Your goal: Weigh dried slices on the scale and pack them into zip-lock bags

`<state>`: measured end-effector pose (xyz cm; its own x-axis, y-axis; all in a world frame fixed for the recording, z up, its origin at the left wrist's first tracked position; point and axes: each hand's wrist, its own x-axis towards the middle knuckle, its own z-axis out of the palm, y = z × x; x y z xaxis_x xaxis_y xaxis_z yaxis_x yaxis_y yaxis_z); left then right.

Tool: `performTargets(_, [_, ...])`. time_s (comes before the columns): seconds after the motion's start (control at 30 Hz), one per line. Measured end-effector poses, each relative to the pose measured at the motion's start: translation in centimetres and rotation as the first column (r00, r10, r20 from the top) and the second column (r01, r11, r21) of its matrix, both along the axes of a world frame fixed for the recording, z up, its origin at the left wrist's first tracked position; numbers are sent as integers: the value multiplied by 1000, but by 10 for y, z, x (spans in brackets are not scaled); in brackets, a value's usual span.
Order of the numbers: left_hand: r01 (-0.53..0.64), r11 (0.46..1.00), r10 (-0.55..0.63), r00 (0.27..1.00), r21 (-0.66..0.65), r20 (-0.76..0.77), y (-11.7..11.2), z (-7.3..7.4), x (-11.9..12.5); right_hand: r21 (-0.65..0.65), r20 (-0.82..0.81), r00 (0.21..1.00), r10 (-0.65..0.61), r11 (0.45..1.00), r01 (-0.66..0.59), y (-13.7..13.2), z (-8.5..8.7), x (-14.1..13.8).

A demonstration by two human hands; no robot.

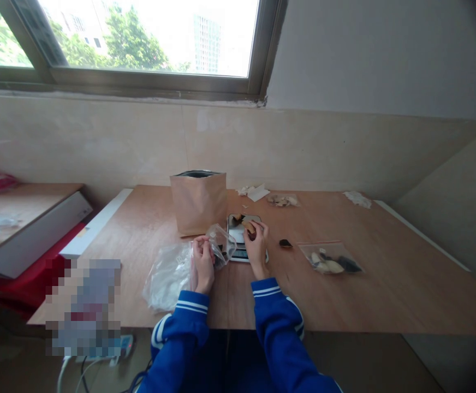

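My left hand (203,265) is closed on a small clear plastic bag (225,243), with a few dark pieces showing inside. Just right of it lies a flat kitchen scale (234,236), whose display faces me. Above the scale's plate, my right hand (257,246) pinches a tan dried slice (248,225); its exact kind is unclear. A brown curled piece (237,219) is on the plate by my fingertips. One dark piece (285,243) rests on the table, to the right of the scale. Beneath my left wrist lie clear plastic bags (166,278).
Behind my left hand stands an open brown paper pouch (199,206). A zip bag of pale and dark pieces (331,261) lies at right, and another filled bag (282,201) at the back. Crumpled white paper (357,199) sits back right. A power strip (125,345) is below the table edge.
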<state>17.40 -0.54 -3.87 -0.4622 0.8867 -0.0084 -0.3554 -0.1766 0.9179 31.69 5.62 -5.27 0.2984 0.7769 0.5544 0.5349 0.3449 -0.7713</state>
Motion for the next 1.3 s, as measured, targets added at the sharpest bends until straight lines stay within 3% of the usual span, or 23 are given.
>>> performTargets(0.13, [2, 1000, -2, 1000, -4, -29, 0, 1, 0, 21, -237, 951, 200, 979, -201, -8, 12, -8])
performTargets(0.27, [2, 1000, -3, 999, -31, -54, 0, 0, 1, 31, -382, 823, 420, 896, -443, -16, 21, -13])
performTargets(0.5, [9, 999, -11, 998, -33, -67, 1, -3, 1, -15, -232, 802, 551, 822, -569, -21, 24, -14])
performTargets(0.7, [38, 999, -37, 995, 18, -93, 1, -4, 1, -60, 18, 820, 572, 819, -570, -27, 22, -18])
performTargets(0.97, [35, 999, -35, 996, 2, -77, -2, -1, 0, -117, -77, 825, 559, 817, -564, -34, 23, -14])
performTargets(1.13, [29, 1000, -29, 998, -1, -54, -4, 2, 0, -33, 40, 917, 398, 917, -397, -29, 18, -9])
performTargets(1.3, [37, 999, -35, 998, 34, -48, -1, 0, 1, 6, 196, 960, 199, 979, -204, 8, 13, -2])
